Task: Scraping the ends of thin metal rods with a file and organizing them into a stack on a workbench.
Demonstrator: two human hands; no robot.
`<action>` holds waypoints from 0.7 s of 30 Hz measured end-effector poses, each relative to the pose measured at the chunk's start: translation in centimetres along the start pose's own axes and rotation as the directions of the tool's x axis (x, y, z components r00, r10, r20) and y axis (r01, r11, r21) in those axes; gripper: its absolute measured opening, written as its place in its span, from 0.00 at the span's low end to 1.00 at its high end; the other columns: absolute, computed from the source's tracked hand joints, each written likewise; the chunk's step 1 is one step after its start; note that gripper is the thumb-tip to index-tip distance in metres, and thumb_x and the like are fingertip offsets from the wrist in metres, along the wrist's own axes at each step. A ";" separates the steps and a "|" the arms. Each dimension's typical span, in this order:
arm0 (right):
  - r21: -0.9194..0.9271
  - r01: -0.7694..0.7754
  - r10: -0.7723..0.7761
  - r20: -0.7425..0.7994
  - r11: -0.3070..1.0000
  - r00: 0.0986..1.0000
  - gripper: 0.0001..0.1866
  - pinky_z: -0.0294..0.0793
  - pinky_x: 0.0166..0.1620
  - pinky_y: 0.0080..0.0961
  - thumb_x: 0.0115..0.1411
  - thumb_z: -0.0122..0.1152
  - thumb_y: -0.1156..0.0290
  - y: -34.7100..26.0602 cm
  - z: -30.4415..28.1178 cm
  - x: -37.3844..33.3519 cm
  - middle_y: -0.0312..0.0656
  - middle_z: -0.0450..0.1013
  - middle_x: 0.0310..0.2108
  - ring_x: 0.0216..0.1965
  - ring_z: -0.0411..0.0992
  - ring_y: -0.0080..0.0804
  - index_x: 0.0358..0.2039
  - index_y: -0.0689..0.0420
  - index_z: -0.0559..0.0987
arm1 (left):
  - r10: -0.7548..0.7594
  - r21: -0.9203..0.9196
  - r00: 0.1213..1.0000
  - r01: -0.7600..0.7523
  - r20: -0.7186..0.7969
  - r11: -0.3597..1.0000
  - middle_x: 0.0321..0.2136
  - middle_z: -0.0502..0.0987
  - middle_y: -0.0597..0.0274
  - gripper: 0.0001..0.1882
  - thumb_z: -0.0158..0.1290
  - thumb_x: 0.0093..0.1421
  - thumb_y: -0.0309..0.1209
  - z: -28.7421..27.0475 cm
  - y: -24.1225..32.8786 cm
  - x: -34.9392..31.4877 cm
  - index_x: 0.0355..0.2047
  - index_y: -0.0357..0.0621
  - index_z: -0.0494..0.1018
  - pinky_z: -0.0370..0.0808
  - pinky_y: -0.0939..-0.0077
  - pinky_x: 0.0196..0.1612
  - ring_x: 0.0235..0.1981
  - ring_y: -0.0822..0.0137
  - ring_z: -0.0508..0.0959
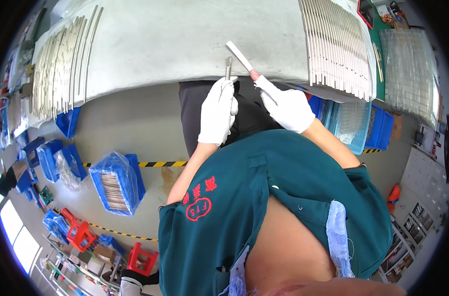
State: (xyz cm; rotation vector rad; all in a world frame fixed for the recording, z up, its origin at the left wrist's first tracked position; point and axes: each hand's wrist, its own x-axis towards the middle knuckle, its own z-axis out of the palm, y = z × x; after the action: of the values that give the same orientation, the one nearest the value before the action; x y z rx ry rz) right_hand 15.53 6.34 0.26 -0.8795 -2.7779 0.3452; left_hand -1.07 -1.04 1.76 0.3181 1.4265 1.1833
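Rod (229,67), metal and narrow, rises from the fingers of the gloved left hand (217,112), which are wrapped around its lower part; its visible end reaches over the near edge of the tabletop (185,42). The gloved right hand (289,107) grasps a white strip (239,56) at its lower end, the bare tip of one finger poking out of the glove against it. The strip slants up and leftward from those fingers, and its far end lies above the rod's tip; the two look just apart.

The step in hand seems to be close work on this one rod, perhaps wiping or checking it with the strip. From here, the next move would call for a steady left grip and a small leftward shift of the right fingers to bring strip and rod together.

Well left of the left fingers lies a loose row of rods (61,66); well right of the right fingers, a denser row (338,47).

The rod's lower part is hidden inside the left glove, so its full length cannot be told. The right thumb's hold is hard to make out, as is the strip's material. Below the right-hand row, a blue crate (381,130) is partly covered.
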 end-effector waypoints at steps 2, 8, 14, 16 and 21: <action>0.038 -0.006 0.005 0.022 0.999 1.000 0.33 0.62 0.13 0.29 0.56 0.50 0.68 -0.2 -0.7 0.1 0.34 0.64 0.09 0.08 0.63 0.31 0.63 0.43 0.56 | 0.023 -0.029 1.000 -0.023 0.008 0.999 0.13 0.63 0.72 0.13 0.42 0.65 0.33 0.0 -0.3 0.1 0.45 0.42 0.70 0.53 0.85 0.13 0.10 0.82 0.56; -0.081 0.022 -0.019 0.040 0.997 0.999 0.34 0.61 0.12 0.27 0.56 0.50 0.69 -1.7 -1.4 2.3 0.33 0.63 0.09 0.08 0.62 0.29 0.63 0.43 0.55 | 0.093 0.030 0.993 -0.091 -0.069 0.995 0.13 0.63 0.71 0.13 0.42 0.64 0.33 0.3 -0.7 0.2 0.45 0.41 0.70 0.53 0.84 0.13 0.10 0.81 0.57; -0.035 0.000 0.006 0.167 0.999 0.986 0.32 0.61 0.13 0.27 0.56 0.49 0.71 -1.5 -2.2 1.0 0.33 0.63 0.09 0.08 0.62 0.30 0.62 0.45 0.57 | 0.030 0.003 0.998 -0.030 -0.059 1.000 0.13 0.63 0.71 0.13 0.43 0.64 0.34 0.2 -0.6 0.1 0.44 0.41 0.70 0.54 0.84 0.13 0.11 0.81 0.58; -0.057 -0.005 0.015 0.177 0.998 0.984 0.29 0.62 0.13 0.25 0.56 0.51 0.72 -1.7 -2.4 1.4 0.35 0.64 0.09 0.07 0.62 0.29 0.60 0.47 0.62 | 0.045 0.026 0.998 -0.044 -0.046 0.999 0.13 0.63 0.71 0.13 0.44 0.63 0.34 0.3 -0.7 0.1 0.44 0.42 0.70 0.54 0.84 0.13 0.10 0.81 0.58; 0.005 0.029 -0.029 0.012 1.000 0.999 0.31 0.63 0.15 0.26 0.55 0.51 0.73 -1.6 -1.3 2.7 0.36 0.65 0.09 0.08 0.62 0.30 0.61 0.47 0.61 | 0.014 0.006 0.998 -0.014 -0.056 1.000 0.12 0.62 0.72 0.14 0.43 0.64 0.34 0.4 -0.3 0.0 0.45 0.42 0.70 0.53 0.84 0.12 0.10 0.82 0.57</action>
State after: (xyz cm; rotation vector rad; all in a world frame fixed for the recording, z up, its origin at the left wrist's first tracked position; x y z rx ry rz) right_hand 12.88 6.86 2.27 -0.8376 -2.7971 0.3528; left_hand -0.63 -0.98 1.61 0.3011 1.4783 1.2078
